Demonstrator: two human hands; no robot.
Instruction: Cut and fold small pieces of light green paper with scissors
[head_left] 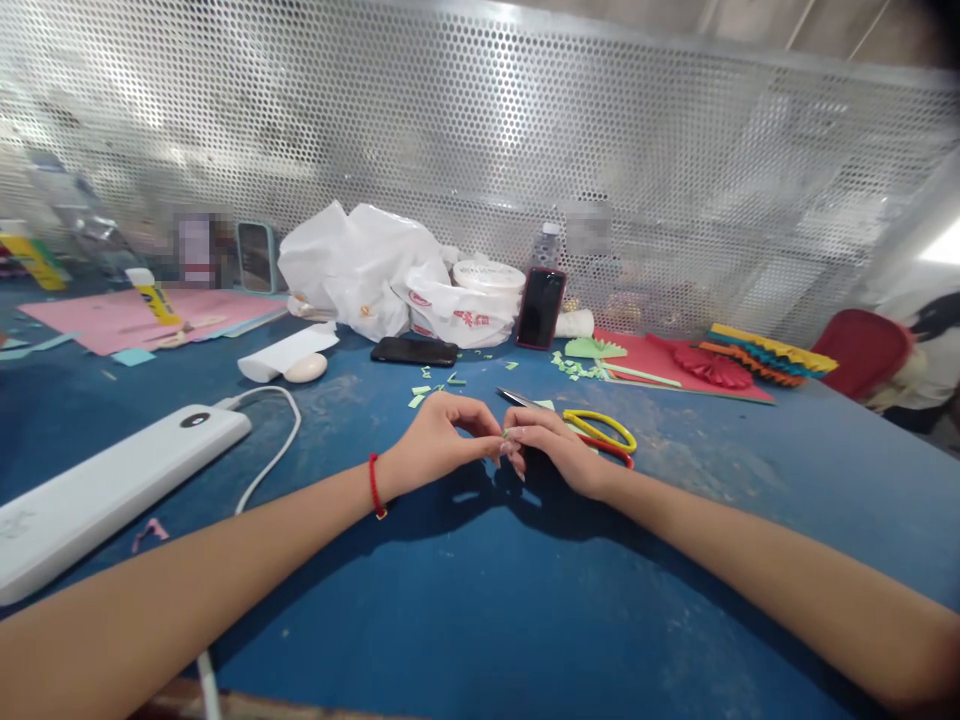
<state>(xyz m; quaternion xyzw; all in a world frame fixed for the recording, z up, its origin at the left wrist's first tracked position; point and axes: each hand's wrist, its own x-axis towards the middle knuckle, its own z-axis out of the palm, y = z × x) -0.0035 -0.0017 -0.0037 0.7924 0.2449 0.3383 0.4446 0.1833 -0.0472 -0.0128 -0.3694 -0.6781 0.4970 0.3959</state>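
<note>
My left hand (439, 441) and my right hand (551, 448) meet over the blue table (480, 610), their fingertips pinching a tiny green paper piece (506, 433) that is mostly hidden by my fingers. A red string bracelet (375, 485) circles my left wrist. Just beyond my right hand lie scissors (600, 430) with yellow and red handles, their metal blades (517, 398) showing past my fingers. Green paper scraps (424, 395) are scattered beyond my left hand.
A white power bank (105, 480) and its cable lie at the left. Along the back are a black phone (414, 351), a white plastic bag (360, 270), a pink sheet (142, 320) and a red card (675, 365) with folded paper. A perforated metal screen (480, 130) stands behind.
</note>
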